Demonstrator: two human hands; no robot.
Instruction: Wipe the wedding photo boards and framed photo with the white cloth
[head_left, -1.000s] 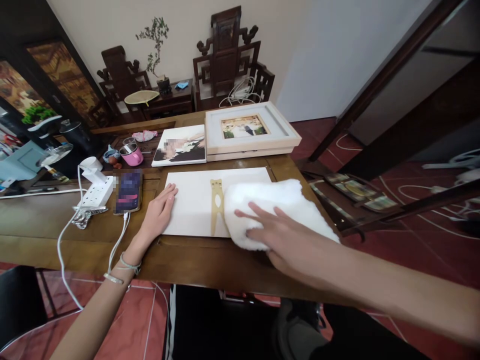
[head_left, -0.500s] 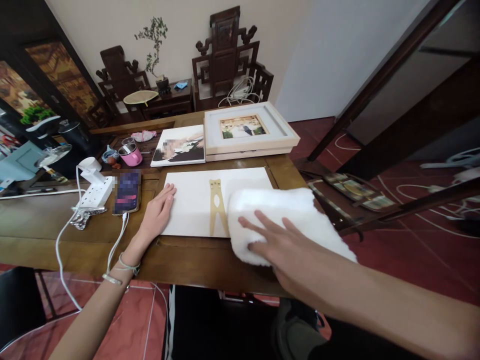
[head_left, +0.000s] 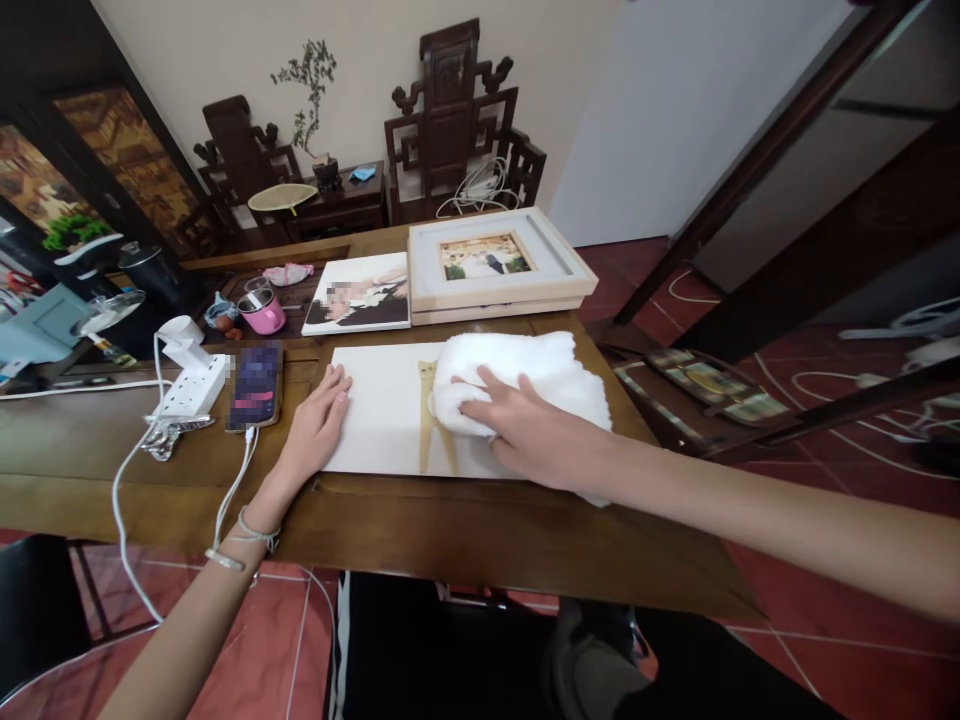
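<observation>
A white flat board (head_left: 375, 420) lies on the wooden table, with a tan bracket-like shape (head_left: 426, 425) at its middle. My left hand (head_left: 316, 420) rests at the board's left edge, its fingers stretched out over the rim. My right hand (head_left: 517, 425) presses a fluffy white towel (head_left: 551, 365) onto the board's right half, its fingers sunk in the pile. The towel covers the board's right side and part of the tan shape, and its lower corner shows under my right wrist.
Behind the board are a boxy picture frame (head_left: 577, 270) and a photo panel (head_left: 382, 320). To the left lie a charging phone (head_left: 256, 385), a power strip (head_left: 195, 388) and a pink cup (head_left: 264, 315). A white cable (head_left: 118, 500) hangs over the table's front edge.
My right hand and the towel have moved away from me and slightly left, onto the tan shape's upper part. The towel is more bunched. My left hand has stayed in place.
</observation>
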